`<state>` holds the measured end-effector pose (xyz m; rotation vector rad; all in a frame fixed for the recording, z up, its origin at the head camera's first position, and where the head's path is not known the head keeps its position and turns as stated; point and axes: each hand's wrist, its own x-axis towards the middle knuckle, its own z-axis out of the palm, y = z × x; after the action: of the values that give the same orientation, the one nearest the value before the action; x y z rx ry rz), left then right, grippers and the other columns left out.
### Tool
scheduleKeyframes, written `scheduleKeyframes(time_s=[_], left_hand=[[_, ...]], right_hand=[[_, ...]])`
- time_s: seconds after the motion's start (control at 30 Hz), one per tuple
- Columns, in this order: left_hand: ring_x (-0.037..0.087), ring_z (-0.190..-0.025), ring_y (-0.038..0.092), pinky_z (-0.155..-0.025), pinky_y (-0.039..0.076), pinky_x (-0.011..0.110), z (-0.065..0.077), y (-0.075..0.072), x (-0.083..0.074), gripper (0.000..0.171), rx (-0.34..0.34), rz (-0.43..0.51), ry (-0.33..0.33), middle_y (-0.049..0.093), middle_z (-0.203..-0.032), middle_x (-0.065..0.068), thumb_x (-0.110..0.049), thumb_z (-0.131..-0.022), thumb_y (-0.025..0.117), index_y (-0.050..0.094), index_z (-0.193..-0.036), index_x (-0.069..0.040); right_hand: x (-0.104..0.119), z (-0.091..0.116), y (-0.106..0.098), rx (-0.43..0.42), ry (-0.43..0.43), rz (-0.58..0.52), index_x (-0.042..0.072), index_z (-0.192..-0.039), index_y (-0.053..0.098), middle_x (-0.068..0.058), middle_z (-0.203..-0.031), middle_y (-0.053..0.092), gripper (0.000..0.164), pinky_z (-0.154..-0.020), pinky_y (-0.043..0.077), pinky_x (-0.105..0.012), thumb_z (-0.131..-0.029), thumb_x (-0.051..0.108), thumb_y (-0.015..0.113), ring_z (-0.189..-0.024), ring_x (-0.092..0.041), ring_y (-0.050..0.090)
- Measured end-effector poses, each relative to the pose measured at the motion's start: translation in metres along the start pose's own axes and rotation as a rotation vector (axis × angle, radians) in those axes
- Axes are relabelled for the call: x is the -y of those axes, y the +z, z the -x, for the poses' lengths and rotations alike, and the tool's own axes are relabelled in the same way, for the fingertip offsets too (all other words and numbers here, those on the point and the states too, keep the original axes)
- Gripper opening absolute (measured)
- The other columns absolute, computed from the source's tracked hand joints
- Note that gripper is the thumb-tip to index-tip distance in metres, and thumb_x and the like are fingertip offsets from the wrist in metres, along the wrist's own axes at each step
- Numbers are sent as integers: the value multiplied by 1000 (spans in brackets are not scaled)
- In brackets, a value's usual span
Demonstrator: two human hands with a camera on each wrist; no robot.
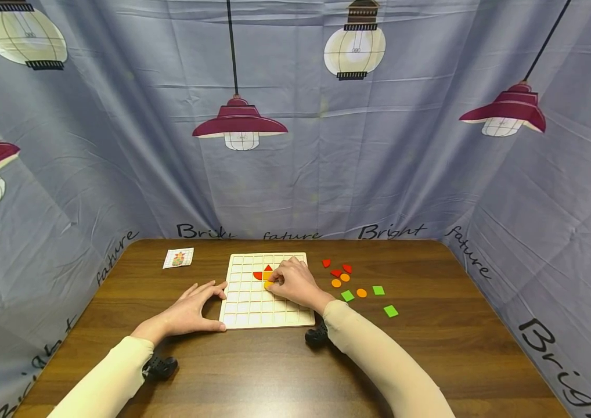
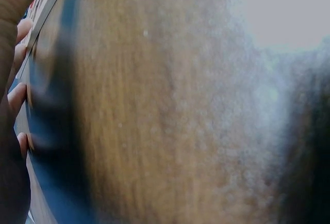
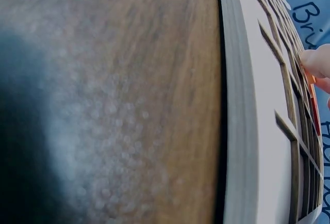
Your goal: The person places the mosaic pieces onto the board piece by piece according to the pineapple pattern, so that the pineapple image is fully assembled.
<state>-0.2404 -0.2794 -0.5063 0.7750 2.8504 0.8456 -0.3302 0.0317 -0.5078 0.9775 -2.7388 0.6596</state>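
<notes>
Left hand: your left hand (image 1: 188, 312) is spread wide, thumb well apart from the fingers, nothing gripped. Thumb touches the near left corner of the board (image 1: 243, 316); fingertips are at its left edge.
Right hand: your right hand (image 1: 298, 283) is over the board, thumb and index nearly together, pinching a small yellow piece (image 1: 267, 285). Fingers cover part of it, so you can't read its full outline.
Yellow piece: on the board's grid, above the middle, just on the near side of an orange square (image 1: 267, 276).
Other set pieces: red triangle (image 1: 268, 268) just beyond the orange square, red half-round piece (image 1: 258, 276) just left of it.
Board: pale, gridded, flat on the brown table (image 1: 253, 371).
Loose pieces: right of the board, you have three red pieces (image 1: 347, 268), three orange discs (image 1: 361, 293) and three green squares (image 1: 391, 311), all lying on the table.
Card: picture card (image 1: 178, 258) lies flat, left of the board near the far edge.
Backdrop: blue-grey curtain (image 1: 316, 180) printed with lamps and lettering.
</notes>
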Motion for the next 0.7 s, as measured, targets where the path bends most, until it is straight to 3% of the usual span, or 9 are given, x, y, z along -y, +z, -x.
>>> scheduleKeyframes(time_s=[0.7], left_hand=[[41, -149, 30, -120, 8, 65, 0, 1, 2, 66, -10, -3, 7, 41, -160, 9, -60, -79, 82, 57, -123, -18]], right_hand=[[-1, -2, 3, 2, 10, -4, 30, -91, 78, 18, -78, 53, 10, -73, 36, -29, -91, 40, 77, -81, -10, 43]])
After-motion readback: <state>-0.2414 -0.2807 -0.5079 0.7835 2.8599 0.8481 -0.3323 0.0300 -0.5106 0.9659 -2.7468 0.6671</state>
